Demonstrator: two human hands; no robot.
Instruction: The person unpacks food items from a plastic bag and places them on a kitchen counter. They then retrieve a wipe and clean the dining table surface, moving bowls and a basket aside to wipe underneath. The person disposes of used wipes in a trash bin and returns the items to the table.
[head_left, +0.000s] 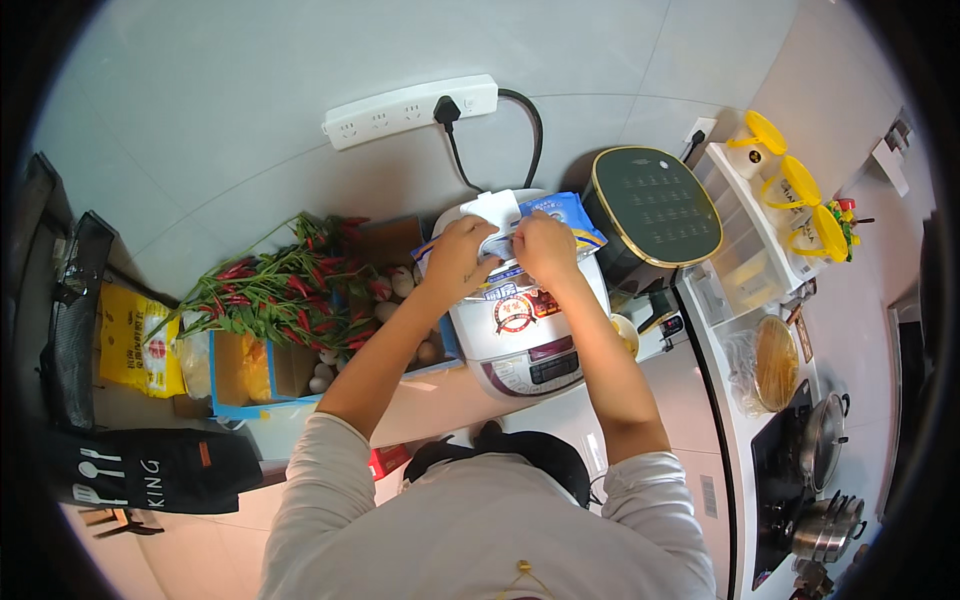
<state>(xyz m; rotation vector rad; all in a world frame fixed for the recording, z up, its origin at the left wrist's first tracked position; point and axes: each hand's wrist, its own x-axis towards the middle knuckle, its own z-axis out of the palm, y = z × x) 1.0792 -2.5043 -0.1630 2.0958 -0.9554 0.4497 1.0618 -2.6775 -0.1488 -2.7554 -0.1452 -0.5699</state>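
A white rice cooker (480, 322) with a dark control panel stands before me against the tiled wall. Across its lid lies a blue and white plastic packet (559, 214). My left hand (459, 259) rests over the packet's left part, fingers bent, thumb towards the other hand. Just right of it, my right hand (545, 250) has its fingers pinched on the packet's upper edge. Both hands partly hide the packet, and whether the left fingers grip it is not plain.
Left of the cooker, red chillies (300, 292) with green stems lie over boxes with eggs (322, 375). A dark green appliance (656, 206) stands to the right. Above is a power strip (411, 111). Farther right are yellow-lidded containers (791, 182), a hob (784, 480) and a steel pot (825, 529).
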